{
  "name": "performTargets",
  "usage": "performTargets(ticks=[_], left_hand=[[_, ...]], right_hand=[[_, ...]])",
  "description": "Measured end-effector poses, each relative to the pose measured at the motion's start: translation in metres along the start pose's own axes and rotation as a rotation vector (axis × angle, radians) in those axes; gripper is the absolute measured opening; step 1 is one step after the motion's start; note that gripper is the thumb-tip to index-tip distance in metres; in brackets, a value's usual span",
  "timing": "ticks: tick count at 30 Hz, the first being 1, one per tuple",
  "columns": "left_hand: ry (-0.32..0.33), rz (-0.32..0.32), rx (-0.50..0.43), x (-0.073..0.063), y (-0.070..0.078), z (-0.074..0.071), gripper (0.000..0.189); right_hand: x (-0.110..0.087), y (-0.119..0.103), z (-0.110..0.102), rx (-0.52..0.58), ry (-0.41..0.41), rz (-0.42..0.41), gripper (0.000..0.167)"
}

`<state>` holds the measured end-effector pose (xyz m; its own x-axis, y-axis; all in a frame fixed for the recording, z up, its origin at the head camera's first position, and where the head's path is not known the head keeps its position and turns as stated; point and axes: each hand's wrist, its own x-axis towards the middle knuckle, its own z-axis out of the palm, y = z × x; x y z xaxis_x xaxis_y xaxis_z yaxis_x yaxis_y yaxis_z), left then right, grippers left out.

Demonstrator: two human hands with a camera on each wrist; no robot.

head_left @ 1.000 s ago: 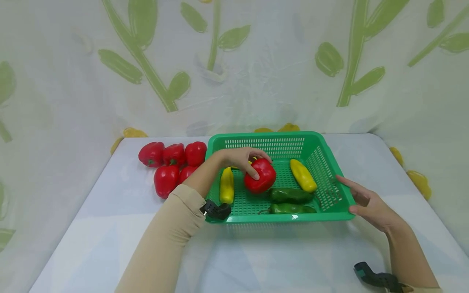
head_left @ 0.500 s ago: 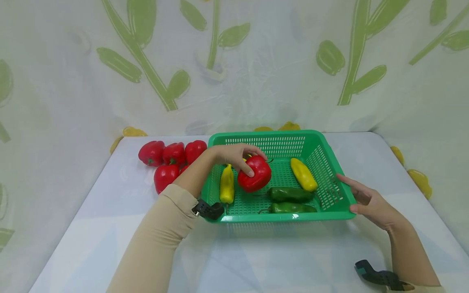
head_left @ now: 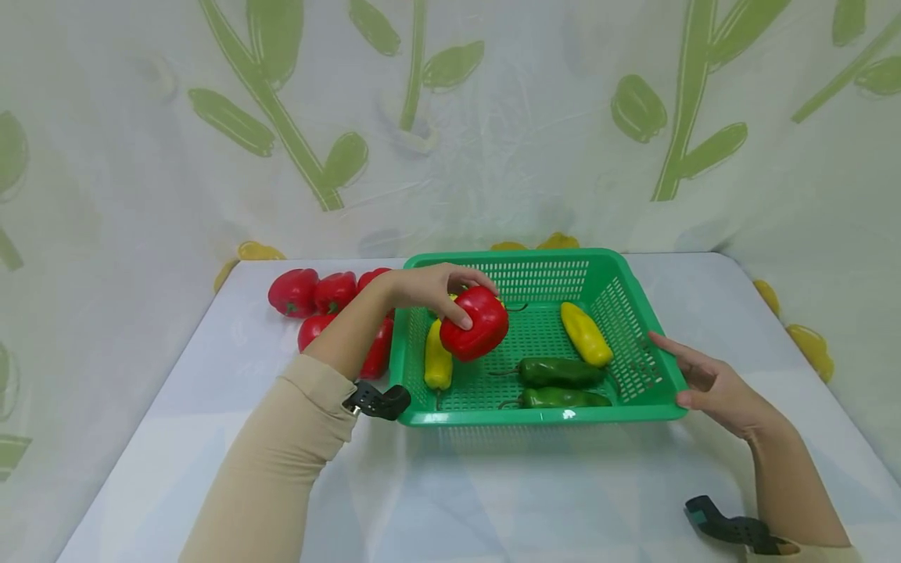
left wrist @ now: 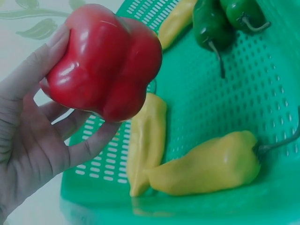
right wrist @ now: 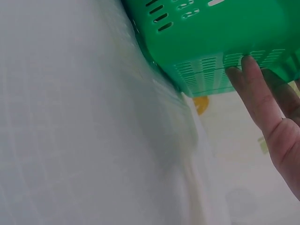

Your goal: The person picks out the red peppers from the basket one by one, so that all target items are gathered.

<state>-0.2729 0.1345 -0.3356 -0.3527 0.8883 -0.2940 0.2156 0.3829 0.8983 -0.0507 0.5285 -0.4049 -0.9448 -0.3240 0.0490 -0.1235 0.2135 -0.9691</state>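
A red pepper [head_left: 475,322] is clamped in the grip of the left hand [head_left: 429,286], fingers curled over its top and thumb pressed on its near side. In the left wrist view the same pepper [left wrist: 104,61] is seen cupped against the palm, fingers [left wrist: 89,143] wrapped beneath it. The pepper is held in the air over the left end of the green basket [head_left: 637,403], clear of the mesh floor.

Directly below it, two yellow peppers are seen in the left wrist view, one [left wrist: 145,140] lying along the basket wall and one [left wrist: 211,164] across the floor, tips touching; from the head only one of them [head_left: 437,361] is plainly shown, partly hidden by the red pepper. Further right, two green peppers [head_left: 559,372] [head_left: 559,399] are laid side by side near the front wall, stems pointing left. Another yellow pepper [head_left: 584,335] is set at a slant near the right wall.

The right hand [head_left: 711,383] is kept flat, fingers straight and relaxed, against the outside of the basket's right end; the fingertips [right wrist: 253,82] are seen touching the wall just under the rim. Nothing is gripped there.

Outside the basket, to its left, a cluster of red peppers [head_left: 313,293] is gathered on the white desk [head_left: 493,493], partly covered by the left forearm. A leaf-patterned cloth [head_left: 281,117] is hung behind.
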Motion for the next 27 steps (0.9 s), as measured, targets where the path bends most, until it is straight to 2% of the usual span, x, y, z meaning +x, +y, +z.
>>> performTargets(ticks=[6,13,21,27], left_hand=[[0.060,0.002,0.034,-0.016,0.000,-0.007,0.062],[0.096,-0.018,-0.041,-0.035,-0.009,-0.017,0.064],[0.143,-0.037,-0.073,-0.053,-0.018,-0.024,0.068],[0.197,-0.054,-0.091,-0.072,-0.025,-0.030,0.066]], right_hand=[[0.003,-0.002,-0.004,0.007,-0.022,0.000,0.063],[0.005,-0.002,-0.006,0.017,-0.039,0.017,0.063],[0.002,0.001,-0.006,0.039,-0.040,0.035,0.063],[0.004,0.001,-0.005,0.025,-0.023,0.030,0.064]])
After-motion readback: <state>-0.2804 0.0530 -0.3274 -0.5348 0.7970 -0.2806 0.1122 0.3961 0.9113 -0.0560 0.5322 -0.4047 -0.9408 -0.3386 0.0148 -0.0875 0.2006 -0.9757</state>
